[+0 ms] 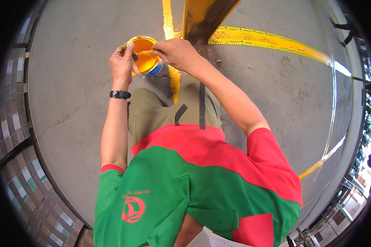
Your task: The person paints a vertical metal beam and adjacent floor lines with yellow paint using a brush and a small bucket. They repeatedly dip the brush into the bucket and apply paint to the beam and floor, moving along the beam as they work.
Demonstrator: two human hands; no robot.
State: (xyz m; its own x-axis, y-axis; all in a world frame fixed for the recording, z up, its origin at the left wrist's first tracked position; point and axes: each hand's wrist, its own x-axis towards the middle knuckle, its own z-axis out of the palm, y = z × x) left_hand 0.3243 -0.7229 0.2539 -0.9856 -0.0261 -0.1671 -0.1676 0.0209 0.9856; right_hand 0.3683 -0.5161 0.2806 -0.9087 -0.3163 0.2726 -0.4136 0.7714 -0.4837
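A small round pail [156, 70] of yellow-orange paint stands before my knees, its outside partly blue. My left hand [122, 65], with a dark watch on its wrist, is at the pail's left side, thumb and fingers closed on its pale handle [137, 70]. From the right, my right hand [176, 52] reaches over the rim, its fingers closed around a paint-coated brush [146, 52]. The brush lies across the pail's opening, above the paint. Its bristle end is near my left thumb, and my fingers cover most of its grip.
Just beyond my right hand rises a yellow-and-dark post [198, 19]. A yellow floor stripe [168, 18] runs past the pail, and another yellow band [272, 40], edged with printed tape, goes right from the post. Stacked cartons [29, 173] line the far left.
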